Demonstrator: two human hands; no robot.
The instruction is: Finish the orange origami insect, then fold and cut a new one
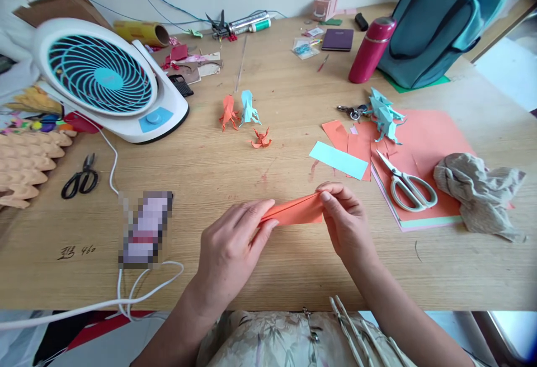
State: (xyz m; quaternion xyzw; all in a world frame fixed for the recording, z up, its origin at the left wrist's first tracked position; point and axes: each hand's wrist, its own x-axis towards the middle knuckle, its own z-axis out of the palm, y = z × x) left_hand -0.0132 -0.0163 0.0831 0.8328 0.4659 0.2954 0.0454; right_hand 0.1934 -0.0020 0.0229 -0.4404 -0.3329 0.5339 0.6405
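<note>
Both my hands hold a folded strip of orange paper just above the wooden table. My left hand pinches its left end with fingers closed. My right hand pinches the right end, thumb and fingers pressed on the paper. Beyond the strip lie small origami figures: an orange one, a light blue one and a smaller orange one.
A white and teal fan stands at the left, black scissors near it. At the right lie orange paper sheets with grey scissors, a teal origami figure, a crumpled cloth, a red bottle and a teal bag.
</note>
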